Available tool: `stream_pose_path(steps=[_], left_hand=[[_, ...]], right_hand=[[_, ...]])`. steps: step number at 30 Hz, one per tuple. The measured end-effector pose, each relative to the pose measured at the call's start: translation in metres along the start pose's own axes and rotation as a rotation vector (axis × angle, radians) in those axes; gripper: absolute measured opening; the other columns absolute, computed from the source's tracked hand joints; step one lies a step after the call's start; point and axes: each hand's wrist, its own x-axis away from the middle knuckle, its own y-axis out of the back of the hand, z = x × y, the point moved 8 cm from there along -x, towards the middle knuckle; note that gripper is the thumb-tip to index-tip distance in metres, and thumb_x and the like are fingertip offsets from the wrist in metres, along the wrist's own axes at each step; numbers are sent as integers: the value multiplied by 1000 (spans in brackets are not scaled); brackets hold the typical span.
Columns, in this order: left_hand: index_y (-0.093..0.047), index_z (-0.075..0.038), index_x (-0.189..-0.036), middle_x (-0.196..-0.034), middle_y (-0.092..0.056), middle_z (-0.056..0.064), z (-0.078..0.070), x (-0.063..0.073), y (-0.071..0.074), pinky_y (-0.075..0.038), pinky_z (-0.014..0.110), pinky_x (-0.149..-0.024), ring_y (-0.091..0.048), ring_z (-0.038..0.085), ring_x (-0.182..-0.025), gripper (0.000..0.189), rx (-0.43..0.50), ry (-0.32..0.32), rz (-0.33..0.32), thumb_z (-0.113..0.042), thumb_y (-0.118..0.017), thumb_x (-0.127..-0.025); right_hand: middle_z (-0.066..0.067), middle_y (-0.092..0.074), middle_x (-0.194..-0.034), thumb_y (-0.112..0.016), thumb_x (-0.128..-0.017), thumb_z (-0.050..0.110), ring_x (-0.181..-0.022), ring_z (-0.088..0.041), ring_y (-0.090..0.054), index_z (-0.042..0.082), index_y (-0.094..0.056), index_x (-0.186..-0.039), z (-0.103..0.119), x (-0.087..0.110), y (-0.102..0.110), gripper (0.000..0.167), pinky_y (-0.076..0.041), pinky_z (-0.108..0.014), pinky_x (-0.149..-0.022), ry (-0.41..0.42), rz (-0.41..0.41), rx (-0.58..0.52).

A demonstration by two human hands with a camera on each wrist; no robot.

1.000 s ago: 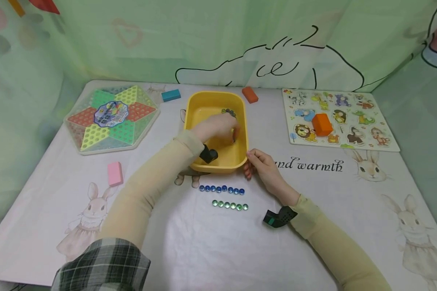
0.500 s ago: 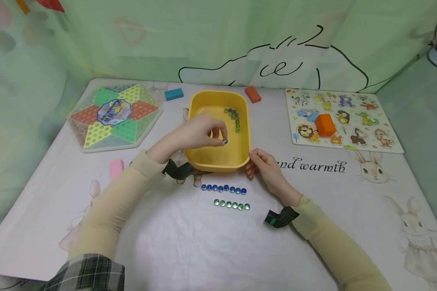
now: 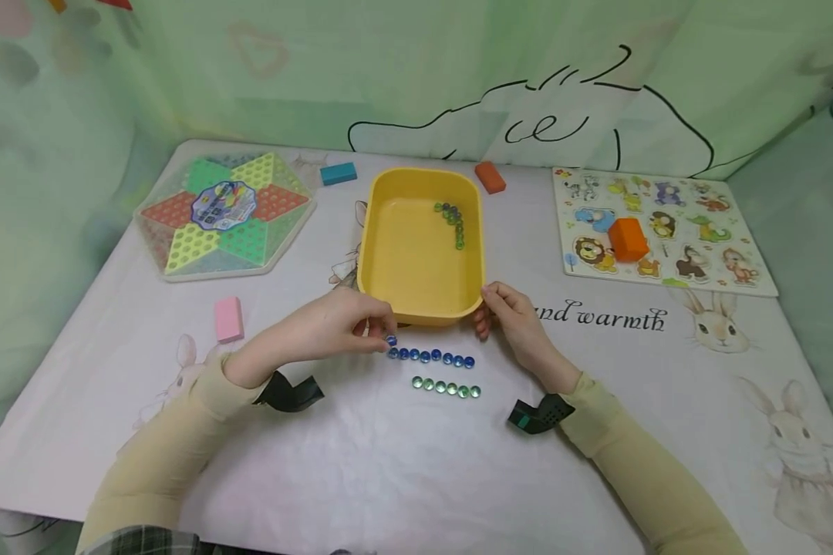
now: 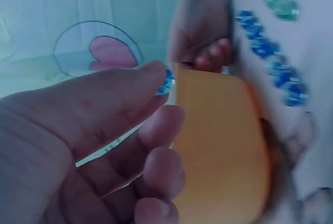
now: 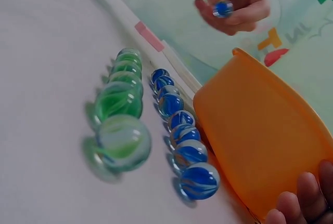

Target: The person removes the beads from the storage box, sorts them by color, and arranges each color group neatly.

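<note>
- Left hand [image 3: 329, 325] pinches a blue marble [image 3: 392, 339], raised near the left end of the blue row [image 3: 425, 357].
- It has come from over the tub [image 3: 409, 262], bringing this marble out towards its like.
- Right hand [image 3: 519, 327] grips the tub's near right corner; more marbles [image 3: 460, 236] lie inside.
- Green row [image 3: 452, 389]: nearer the person.

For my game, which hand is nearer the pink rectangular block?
Left. The left hand is right of the block; the right hand is farther right, at the yellow plastic tub.

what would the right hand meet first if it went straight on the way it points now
The yellow tub: the right hand grips its near right corner, so that seems first in line.
</note>
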Motion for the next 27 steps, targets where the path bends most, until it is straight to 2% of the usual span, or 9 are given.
stream_pose_path(steps=[7,13,19,27], left_hand=[[-65,-15,-86,-66,-54,-9,24,6,-24,-41,18,-57,-47,3,-60,7,-52,51,66,-16,-69,-80],[-65,-17,-86,-66,-54,-10,41,4,-33,-41,19,-60,-48,3,-62,5,-76,111,42,-15,-66,-81],[-64,-16,-86,-67,-55,-9,48,-1,-37,-40,19,-58,-47,3,-61,7,-79,124,24,-19,-68,-82],[-63,-17,-85,-67,-54,-9,49,-4,-40,-39,19,-59,-47,3,-63,9,-80,138,31,-22,-69,-81]], right_hand=[[3,-56,-69,-42,-99,25,-57,-8,-53,12,-52,-81,0,0,0,25,-47,-21,-54,-2,-6,-9],[4,-56,-69,-42,-99,26,-57,-8,-53,12,-52,-82,-1,0,0,25,-47,-21,-54,-4,-4,-2],[3,-56,-70,-41,-99,25,-57,-8,-53,11,-52,-82,1,0,-1,24,-47,-21,-54,-6,0,-1],[3,-55,-70,-41,-99,25,-57,-8,-53,11,-52,-81,2,0,-1,25,-47,-21,-54,-8,-1,-2]])
